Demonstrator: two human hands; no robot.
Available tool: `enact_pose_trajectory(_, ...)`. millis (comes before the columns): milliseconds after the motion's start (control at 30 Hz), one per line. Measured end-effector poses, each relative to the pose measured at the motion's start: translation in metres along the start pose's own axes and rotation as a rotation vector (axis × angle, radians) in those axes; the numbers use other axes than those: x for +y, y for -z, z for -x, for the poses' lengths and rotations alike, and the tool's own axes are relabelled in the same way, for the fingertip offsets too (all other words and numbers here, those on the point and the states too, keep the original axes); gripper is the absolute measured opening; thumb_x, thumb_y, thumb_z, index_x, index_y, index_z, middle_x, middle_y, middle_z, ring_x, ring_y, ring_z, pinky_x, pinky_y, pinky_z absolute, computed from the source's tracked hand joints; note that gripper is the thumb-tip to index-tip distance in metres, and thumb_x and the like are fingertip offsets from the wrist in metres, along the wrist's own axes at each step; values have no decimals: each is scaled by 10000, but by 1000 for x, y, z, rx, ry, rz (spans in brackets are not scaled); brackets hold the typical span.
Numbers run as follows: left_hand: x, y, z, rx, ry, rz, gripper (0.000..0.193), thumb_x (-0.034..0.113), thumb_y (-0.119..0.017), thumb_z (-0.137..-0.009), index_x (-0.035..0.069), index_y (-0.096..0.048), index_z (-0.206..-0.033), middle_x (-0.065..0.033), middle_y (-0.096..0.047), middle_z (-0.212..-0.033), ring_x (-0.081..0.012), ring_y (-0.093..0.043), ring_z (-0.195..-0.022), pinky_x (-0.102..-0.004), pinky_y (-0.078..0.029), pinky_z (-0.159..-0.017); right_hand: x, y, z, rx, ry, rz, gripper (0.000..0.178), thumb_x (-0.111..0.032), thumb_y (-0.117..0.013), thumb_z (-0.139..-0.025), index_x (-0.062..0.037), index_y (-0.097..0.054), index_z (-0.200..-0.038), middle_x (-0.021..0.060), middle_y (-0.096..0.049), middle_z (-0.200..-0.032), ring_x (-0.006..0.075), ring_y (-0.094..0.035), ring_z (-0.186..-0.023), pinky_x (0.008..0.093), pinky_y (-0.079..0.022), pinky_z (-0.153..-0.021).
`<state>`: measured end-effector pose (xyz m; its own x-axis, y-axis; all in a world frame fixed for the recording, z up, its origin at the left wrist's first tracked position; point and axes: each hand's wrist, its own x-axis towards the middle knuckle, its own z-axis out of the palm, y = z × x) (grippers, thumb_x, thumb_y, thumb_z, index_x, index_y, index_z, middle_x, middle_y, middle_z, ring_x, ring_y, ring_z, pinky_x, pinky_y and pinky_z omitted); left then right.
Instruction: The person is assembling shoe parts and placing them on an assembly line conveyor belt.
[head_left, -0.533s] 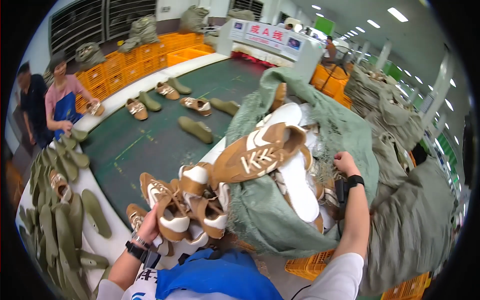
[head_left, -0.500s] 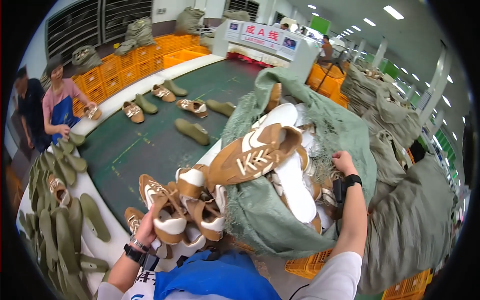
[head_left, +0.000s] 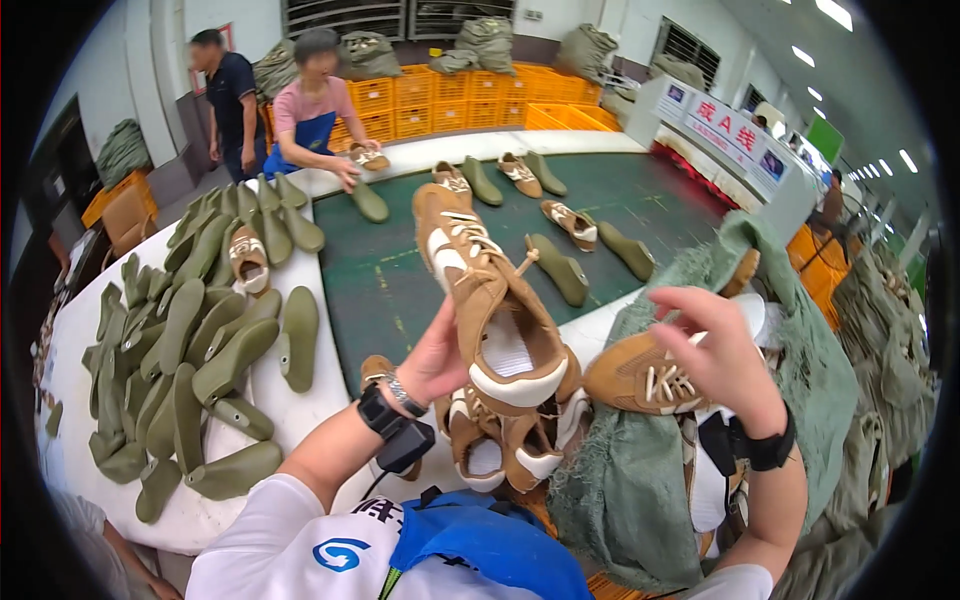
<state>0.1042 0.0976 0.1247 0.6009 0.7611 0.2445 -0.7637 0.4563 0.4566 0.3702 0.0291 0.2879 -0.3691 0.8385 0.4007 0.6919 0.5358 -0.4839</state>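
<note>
A brown and white lace-up sneaker (head_left: 505,300) is held up in my left hand (head_left: 438,352), toe pointing away and its open collar toward me. Below it, several more brown and white sneakers (head_left: 485,455) stand bunched at the table's near edge, partly hidden. My right hand (head_left: 722,360) holds nothing, its fingers bent and apart. It hovers over another brown sneaker (head_left: 635,375), which lies on a frayed green woven sack (head_left: 625,490). White-soled shoes fill the sack's mouth, partly covered by my right hand and forearm.
Many olive-green shoe lasts (head_left: 235,360) are heaped on the white tabletop (head_left: 340,480) at left. Lasts and sneakers lie along the green conveyor belt (head_left: 400,250). Across it, a co-worker in a blue apron (head_left: 310,130) handles a shoe. Orange crates (head_left: 450,100) line the back; full sacks stand at right.
My left hand has lifted a sneaker from the bunch at the table edge. My right hand has moved from the sack's right side to above its sneaker, fingers spreading. The view has turned left.
</note>
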Motion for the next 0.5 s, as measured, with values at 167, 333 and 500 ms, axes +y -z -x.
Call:
enact_pose_trajectory(167,5,-8,18,201,-83,-64,539,394,-462,-937,78,-350,-1360,-84,-458,-1331,-237,-458,-1204,-414,-349,-1046,-40,-72,-55,-105,290,154,538,-249,-732,-726,-48,-521,-1178,105,-607,-898,228,-610,-703,316,-500,-607)
enact_pose_trajectory(333,34,4,49,212,-154,-184,552,348,-505,-930,64,-327,-1368,-98,-421,-1351,-206,-416,-1237,-381,-351,-1037,-55,-120,-92,-275,223,118,515,-147,-632,-754,-80,-435,-1224,178,-613,-852,350,-608,-763,429,-491,-640)
enact_pose_trajectory(500,84,-1,82,705,-858,-1021,559,236,-626,-816,63,-383,-1289,-79,-429,-1172,-230,-451,-1091,-372,-391,-944,-66,-155,-111,-75,347,139,457,-35,-549,-736,-103,-461,-1179,184,-607,-803,376,-596,-693,452,-487,-616)
